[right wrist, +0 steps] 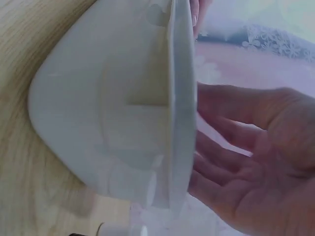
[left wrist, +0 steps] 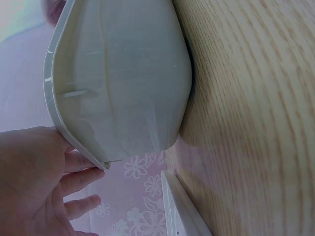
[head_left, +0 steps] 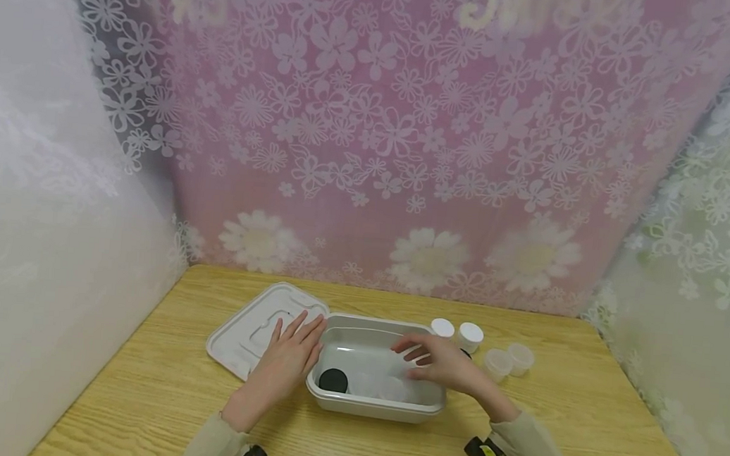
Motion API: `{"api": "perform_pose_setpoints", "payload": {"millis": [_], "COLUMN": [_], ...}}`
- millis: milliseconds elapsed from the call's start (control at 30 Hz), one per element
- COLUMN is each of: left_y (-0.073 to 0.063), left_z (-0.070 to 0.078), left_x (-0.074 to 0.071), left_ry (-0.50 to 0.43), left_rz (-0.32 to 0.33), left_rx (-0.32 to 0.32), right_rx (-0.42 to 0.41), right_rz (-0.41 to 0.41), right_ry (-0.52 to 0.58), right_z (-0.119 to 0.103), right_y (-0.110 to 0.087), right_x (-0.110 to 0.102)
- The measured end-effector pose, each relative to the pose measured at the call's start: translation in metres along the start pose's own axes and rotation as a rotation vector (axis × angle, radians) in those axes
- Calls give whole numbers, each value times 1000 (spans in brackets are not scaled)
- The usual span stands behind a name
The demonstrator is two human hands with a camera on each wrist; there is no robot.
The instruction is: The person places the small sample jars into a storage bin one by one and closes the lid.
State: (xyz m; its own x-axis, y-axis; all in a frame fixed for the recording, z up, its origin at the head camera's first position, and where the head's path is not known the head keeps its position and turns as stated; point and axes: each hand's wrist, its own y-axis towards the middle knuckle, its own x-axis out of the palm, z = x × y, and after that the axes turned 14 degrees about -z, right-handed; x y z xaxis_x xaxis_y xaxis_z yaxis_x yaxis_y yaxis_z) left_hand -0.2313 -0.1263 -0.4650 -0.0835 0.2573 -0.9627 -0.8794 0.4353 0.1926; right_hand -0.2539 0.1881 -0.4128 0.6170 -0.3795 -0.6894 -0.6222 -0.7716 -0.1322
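A white plastic box (head_left: 378, 408) with a raised rim stands lidless on the table. Inside it, a round black-topped container (head_left: 333, 380) lies in the front left corner and pale translucent round shapes (head_left: 394, 390) near the front right. My left hand (head_left: 285, 364) rests at the box's left rim with fingers extended; the left wrist view shows its fingertips right at the rim's corner. Over the right end hovers my right hand (head_left: 447, 364), its fingers loosely bent down over the opening, nothing visible in its grasp. In the right wrist view its fingertips are hidden behind the rim.
A white lid (head_left: 250, 326) lies left of the box, partly under my left hand in view. Right of the box stand two white-topped jars (head_left: 470, 336) and two translucent jars (head_left: 508, 361), with something black partly hidden by my right hand. A flowered curtain (head_left: 377, 151) hangs behind the table.
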Motion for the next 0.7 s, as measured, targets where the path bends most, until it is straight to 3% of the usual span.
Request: {"api": "perform_pose_setpoints", "payload": {"millis": [300, 433, 567, 700], "left_y": [0, 0, 0, 0], "left_z": [0, 0, 0, 1], "left_x": [1, 1, 0, -1], "left_ry": [-8, -10, -11, -3], "left_rz": [-6, -2, 6, 7], "left_rx": [-5, -3, 2, 5], "right_rx": [-33, -57, -67, -64], "right_rz": [421, 603, 744, 826], "right_ry": [157, 169, 176, 195], "right_z": [11, 17, 26, 37], "right_y": [-12, -18, -26, -39], "right_x": [9, 10, 8, 3]}}
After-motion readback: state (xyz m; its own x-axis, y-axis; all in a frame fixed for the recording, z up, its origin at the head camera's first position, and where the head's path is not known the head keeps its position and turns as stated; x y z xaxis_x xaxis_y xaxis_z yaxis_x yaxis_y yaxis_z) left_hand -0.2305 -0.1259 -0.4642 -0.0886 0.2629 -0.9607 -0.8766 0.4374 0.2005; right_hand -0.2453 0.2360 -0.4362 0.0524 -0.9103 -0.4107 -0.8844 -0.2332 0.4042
